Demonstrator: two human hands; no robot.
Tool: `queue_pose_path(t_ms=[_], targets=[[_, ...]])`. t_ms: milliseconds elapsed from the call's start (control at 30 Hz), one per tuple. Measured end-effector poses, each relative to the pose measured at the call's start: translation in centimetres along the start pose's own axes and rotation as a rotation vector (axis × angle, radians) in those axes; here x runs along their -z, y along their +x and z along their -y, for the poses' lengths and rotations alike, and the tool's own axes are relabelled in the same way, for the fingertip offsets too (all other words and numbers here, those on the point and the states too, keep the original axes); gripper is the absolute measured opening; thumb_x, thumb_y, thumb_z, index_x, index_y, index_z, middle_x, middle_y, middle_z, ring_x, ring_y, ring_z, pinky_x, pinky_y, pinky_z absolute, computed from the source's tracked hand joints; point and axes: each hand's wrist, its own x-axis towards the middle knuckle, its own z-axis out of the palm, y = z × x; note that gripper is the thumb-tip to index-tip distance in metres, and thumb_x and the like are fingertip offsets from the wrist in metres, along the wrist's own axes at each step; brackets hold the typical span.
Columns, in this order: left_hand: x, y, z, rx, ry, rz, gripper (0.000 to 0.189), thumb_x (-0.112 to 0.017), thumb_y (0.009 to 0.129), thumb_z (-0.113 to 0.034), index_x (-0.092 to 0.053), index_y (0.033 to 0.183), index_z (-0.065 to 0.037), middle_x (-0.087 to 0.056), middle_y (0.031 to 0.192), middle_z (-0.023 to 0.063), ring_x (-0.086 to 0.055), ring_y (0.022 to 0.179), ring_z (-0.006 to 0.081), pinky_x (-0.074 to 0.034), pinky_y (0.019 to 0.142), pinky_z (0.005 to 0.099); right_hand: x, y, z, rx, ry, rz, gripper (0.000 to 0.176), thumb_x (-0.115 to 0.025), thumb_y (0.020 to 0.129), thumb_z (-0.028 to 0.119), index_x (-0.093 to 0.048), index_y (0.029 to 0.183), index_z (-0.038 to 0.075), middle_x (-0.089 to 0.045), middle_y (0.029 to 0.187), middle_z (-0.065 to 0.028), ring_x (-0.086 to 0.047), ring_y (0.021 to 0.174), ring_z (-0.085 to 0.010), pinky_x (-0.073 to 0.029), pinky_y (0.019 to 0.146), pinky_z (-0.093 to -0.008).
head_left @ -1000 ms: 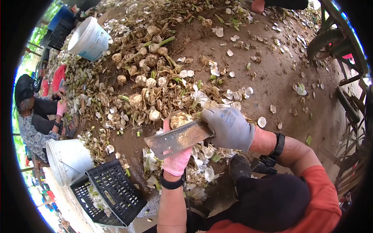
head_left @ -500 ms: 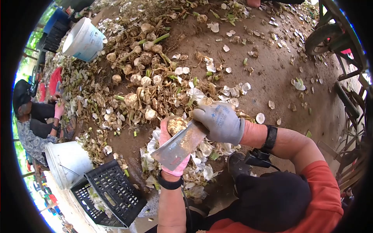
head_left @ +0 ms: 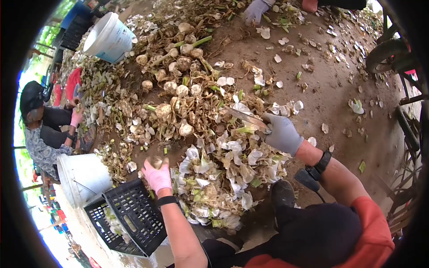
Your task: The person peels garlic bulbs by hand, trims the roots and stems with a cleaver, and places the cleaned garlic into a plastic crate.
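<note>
My left hand point(head_left: 157, 176), in a pink glove, is closed round a pale bulb point(head_left: 155, 161) just above the black crate's upper edge. My right hand point(head_left: 284, 133), in a grey glove, grips a cleaver point(head_left: 246, 118), whose blade is seen nearly edge-on and points left over the peelings. Between and below my hands lies a heap of white and brown peelings point(head_left: 223, 178). Whole bulbs with roots and some green stems point(head_left: 183, 63) are piled on the ground farther ahead.
A black crate point(head_left: 134, 214) holding pale pieces and a white bucket point(head_left: 85, 176) stand at lower left. Another white bucket point(head_left: 109, 38) is at upper left. A person point(head_left: 40, 129) sits at left; a co-worker's gloved hand point(head_left: 255, 11) shows at the top. A wheeled cart point(head_left: 389, 56) stands at right.
My left hand has moved left and down with the bulb, away from the cleaver. My right hand has moved right and the blade has turned. A co-worker's gloved hand has appeared at the top.
</note>
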Motion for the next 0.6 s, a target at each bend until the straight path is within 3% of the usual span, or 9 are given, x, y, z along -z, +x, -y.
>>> queue_pose_path(t_ms=[100,167,233,300,367,400,500,567,600], targets=[[-2.4,-0.8,-4.6,-0.211,-0.084,0.138,0.073,-0.081,0.072,-0.032,-0.050,0.132,-0.004,-0.050,0.131,0.0216,-0.051,0.119,0.0358,-0.041,0.104,0.0415,-0.4,0.0,0.2,-0.009,0.029,-0.009,0.031,-0.071,0.079,0.026,-0.062,0.096,0.002,-0.066,0.086,-0.0210,-0.065,0.084,-0.0390,-0.051,0.072,-0.0448],[-3.8,-2.0,-8.9,-0.194,-0.125,0.171,0.071,-0.080,0.074,-0.034,-0.050,0.130,-0.004,-0.051,0.130,0.0233,-0.053,0.118,0.0372,-0.042,0.103,0.0428,-0.5,-0.1,0.6,0.025,0.046,-0.019,0.027,-0.073,0.079,0.019,-0.062,0.093,-0.001,-0.063,0.079,-0.0211,-0.063,0.072,-0.0352,-0.049,0.065,-0.0393],[-7.9,0.1,-8.4,-0.216,-0.260,0.228,0.068,-0.078,0.077,-0.033,-0.049,0.129,-0.001,-0.055,0.126,0.0224,-0.056,0.114,0.0353,-0.045,0.098,0.0450,-0.3,-0.4,0.8,0.031,0.088,-0.007,0.026,-0.073,0.078,0.018,-0.062,0.092,-0.001,-0.062,0.077,-0.0203,-0.063,0.069,-0.0329,-0.048,0.064,-0.0387],[-7.9,-0.2,-9.2,-0.220,-0.379,0.228,0.064,-0.078,0.079,-0.023,-0.047,0.129,0.001,-0.059,0.120,0.0169,-0.061,0.103,0.0286,-0.049,0.092,0.0424,0.0,-0.6,0.6,0.033,0.129,0.003,0.026,-0.074,0.078,0.017,-0.062,0.091,-0.002,-0.061,0.074,-0.0195,-0.062,0.067,-0.0306,-0.048,0.063,-0.0380],[-6.0,-2.4,-9.5,-0.193,-1.023,0.405,0.059,-0.076,0.078,-0.012,-0.046,0.128,0.001,-0.062,0.108,0.0102,-0.062,0.092,0.0204,-0.051,0.084,0.0333,-0.1,-0.9,-0.1,0.100,0.139,-0.055,0.026,-0.076,0.077,0.016,-0.062,0.090,-0.001,-0.060,0.070,-0.0177,-0.061,0.063,-0.0266,-0.048,0.061,-0.0368],[-4.5,-3.9,-10.0,-0.136,-1.006,0.430,0.051,-0.071,0.078,-0.001,-0.047,0.123,0.000,-0.062,0.100,0.0060,-0.060,0.086,0.0134,-0.050,0.078,0.0261,0.0,-1.3,0.4,0.088,0.141,-0.053,0.026,-0.076,0.077,0.016,-0.062,0.090,-0.001,-0.060,0.070,-0.0177,-0.061,0.063,-0.0266,-0.048,0.061,-0.0368],[-3.1,-7.5,-10.5,-0.092,-1.304,0.660,0.051,-0.071,0.080,-0.003,-0.047,0.124,0.004,-0.065,0.095,0.0049,-0.061,0.078,0.0109,-0.051,0.074,0.0259,1.6,-1.6,4.0,0.137,0.278,-0.030,0.026,-0.075,0.076,0.019,-0.062,0.094,0.004,-0.064,0.075,-0.0166,-0.064,0.070,-0.0347,-0.050,0.062,-0.0386],[-2.6,-8.7,-10.2,-0.123,-1.117,0.747,0.043,-0.067,0.081,0.002,-0.047,0.119,-0.004,-0.061,0.103,0.0074,-0.061,0.089,0.0137,-0.052,0.081,0.0285,1.5,-1.5,5.0,0.207,0.193,-0.027,0.024,-0.075,0.074,0.017,-0.059,0.089,0.006,-0.063,0.073,-0.0144,-0.063,0.069,-0.0358,-0.050,0.061,-0.0401],[-3.1,-9.5,-10.3,-0.311,-1.154,0.720,0.041,-0.066,0.084,0.002,-0.047,0.120,-0.004,-0.059,0.110,0.0091,-0.060,0.095,0.0152,-0.052,0.084,0.0306,1.6,-1.6,5.4,0.198,0.186,-0.029,0.024,-0.075,0.074,0.017,-0.059,0.089,0.006,-0.063,0.073,-0.0144,-0.063,0.069,-0.0358,-0.050,0.061,-0.0401]])
